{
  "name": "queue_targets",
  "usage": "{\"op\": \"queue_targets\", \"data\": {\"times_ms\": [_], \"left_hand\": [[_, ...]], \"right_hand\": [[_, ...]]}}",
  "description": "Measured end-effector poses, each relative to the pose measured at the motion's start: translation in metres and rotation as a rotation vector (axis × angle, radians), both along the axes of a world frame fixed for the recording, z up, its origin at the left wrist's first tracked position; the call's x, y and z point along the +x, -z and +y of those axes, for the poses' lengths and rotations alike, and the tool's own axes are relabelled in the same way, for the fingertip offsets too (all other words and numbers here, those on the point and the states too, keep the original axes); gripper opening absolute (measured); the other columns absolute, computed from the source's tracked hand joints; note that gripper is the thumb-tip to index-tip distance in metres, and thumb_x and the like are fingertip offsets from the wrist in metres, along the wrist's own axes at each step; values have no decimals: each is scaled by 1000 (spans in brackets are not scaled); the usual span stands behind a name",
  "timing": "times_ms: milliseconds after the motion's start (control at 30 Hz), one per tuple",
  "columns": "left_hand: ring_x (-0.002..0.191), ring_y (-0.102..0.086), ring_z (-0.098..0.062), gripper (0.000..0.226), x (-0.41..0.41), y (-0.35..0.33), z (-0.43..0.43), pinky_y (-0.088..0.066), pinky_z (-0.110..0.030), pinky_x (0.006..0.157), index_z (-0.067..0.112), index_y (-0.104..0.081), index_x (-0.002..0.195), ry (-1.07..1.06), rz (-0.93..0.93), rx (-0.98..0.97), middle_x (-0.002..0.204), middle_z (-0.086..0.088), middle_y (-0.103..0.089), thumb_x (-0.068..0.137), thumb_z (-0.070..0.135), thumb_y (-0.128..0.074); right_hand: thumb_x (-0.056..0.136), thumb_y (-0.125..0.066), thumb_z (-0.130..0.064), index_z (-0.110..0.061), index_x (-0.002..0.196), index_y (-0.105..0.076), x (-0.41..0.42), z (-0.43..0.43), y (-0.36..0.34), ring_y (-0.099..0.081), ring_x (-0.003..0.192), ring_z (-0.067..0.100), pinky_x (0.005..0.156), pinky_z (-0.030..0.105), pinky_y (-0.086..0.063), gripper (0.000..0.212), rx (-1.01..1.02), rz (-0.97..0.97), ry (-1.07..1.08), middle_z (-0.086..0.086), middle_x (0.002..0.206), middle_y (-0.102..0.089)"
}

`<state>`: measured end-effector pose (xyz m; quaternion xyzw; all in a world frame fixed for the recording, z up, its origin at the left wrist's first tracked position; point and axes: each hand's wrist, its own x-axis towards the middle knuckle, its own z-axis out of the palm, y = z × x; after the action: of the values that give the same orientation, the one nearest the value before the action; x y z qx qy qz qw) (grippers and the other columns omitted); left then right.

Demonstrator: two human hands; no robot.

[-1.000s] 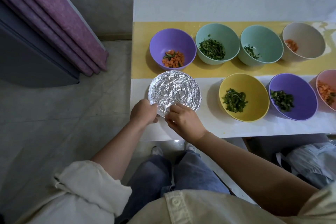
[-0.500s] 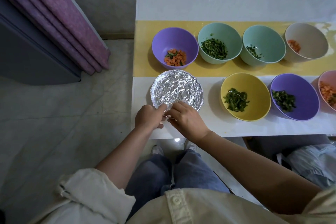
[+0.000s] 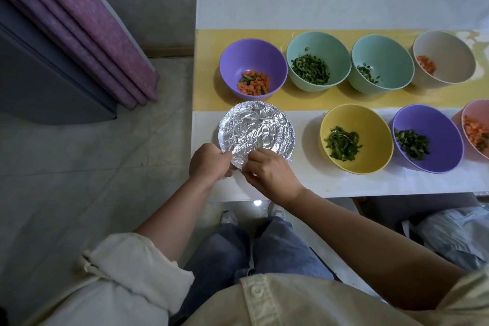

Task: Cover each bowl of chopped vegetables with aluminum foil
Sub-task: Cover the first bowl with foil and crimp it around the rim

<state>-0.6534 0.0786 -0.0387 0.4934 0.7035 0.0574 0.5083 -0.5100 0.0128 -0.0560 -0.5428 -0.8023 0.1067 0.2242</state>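
1. We have the foil-covered bowl (image 3: 256,131) at the near left corner of the white table (image 3: 317,8). Crinkled foil lies across its whole top and is folded down over the rim.
2. Our left hand (image 3: 209,164) is at the near rim, fingers curled and pinching the foil's loose edge.
3. Our right hand (image 3: 270,174) is just beside it and pinches the same flap from the other side. The two hands nearly touch.
4. Just behind the covered bowl is an open purple bowl (image 3: 253,61) holding carrot cubes and a few green pieces.
5. To the right, in the near row, we see a yellow bowl (image 3: 354,116) of green strips, a second purple bowl (image 3: 436,124) of chopped greens and a pink bowl (image 3: 476,114) of carrot at the frame edge.
6. The far row runs along a yellow strip (image 3: 209,61). It has two teal bowls (image 3: 318,45) with greens and a beige bowl (image 3: 449,55) with carrot, all uncovered.
7. A purple curtain (image 3: 79,21) hangs at the left.
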Motion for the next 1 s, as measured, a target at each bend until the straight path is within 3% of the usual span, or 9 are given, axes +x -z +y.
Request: {"op": "queue_targets", "data": {"times_ms": [133,233,367,500,600,767,867,1000], "left_hand": [[66,-73,-29,39,6,-2,-17,-56,-33,66,4,-63,92,-66,-66,-141,78,-10,-74,92,41,-53],[65,-71,-31,28,12,4,-25,-56,-35,70,-3,-63,97,-117,-142,-138,74,-15,-71,96,19,-46],[66,-73,-31,29,12,6,-18,-59,-41,79,-7,-63,98,-131,-128,-107,75,-18,-71,94,14,-43],[71,-73,-32,30,13,1,-20,-58,-38,69,2,-63,85,-118,-128,-91,76,-15,-70,95,28,-53],[70,-71,-36,30,12,8,-21,-60,-50,71,0,-61,63,-100,-24,62,67,-18,-70,85,19,-55],[72,-70,-34,25,11,6,-14,-57,-40,69,1,-60,70,17,138,122,73,-15,-70,84,19,-50],[70,-71,-34,25,11,8,-13,-60,-46,72,3,-58,75,14,67,77,75,-17,-71,84,24,-50],[72,-70,-36,17,10,8,-9,-60,-50,72,3,-58,76,38,79,59,77,-18,-70,80,16,-47]], "right_hand": [[86,-63,-8,-6,64,-60,-3,-1,2,-50,63,27,51,37,-42,22,-6,6,9,7,69,-52],[91,-58,-15,-6,68,-63,-5,-1,3,-50,63,27,51,36,-41,25,1,11,10,8,70,-52],[89,-62,-15,-6,76,-68,-5,-2,5,-51,65,27,54,35,-42,17,-12,19,-13,8,71,-54],[90,-54,-16,-5,81,-70,-3,-3,5,-54,69,27,53,35,-44,21,-28,49,14,8,75,-56],[83,-65,-8,-6,80,-71,-6,-4,6,-54,68,27,51,36,-45,7,-42,28,45,7,74,-56],[79,-60,-7,-7,79,-71,-11,-2,6,-55,64,29,50,33,-46,11,-49,56,63,8,72,-56],[76,-63,-5,-6,75,-69,-13,-2,4,-54,61,30,47,33,-45,6,-48,74,76,9,70,-54],[82,-53,-13,-7,74,-69,-15,-2,4,-53,61,29,47,31,-44,19,-39,82,71,8,69,-53]]}}
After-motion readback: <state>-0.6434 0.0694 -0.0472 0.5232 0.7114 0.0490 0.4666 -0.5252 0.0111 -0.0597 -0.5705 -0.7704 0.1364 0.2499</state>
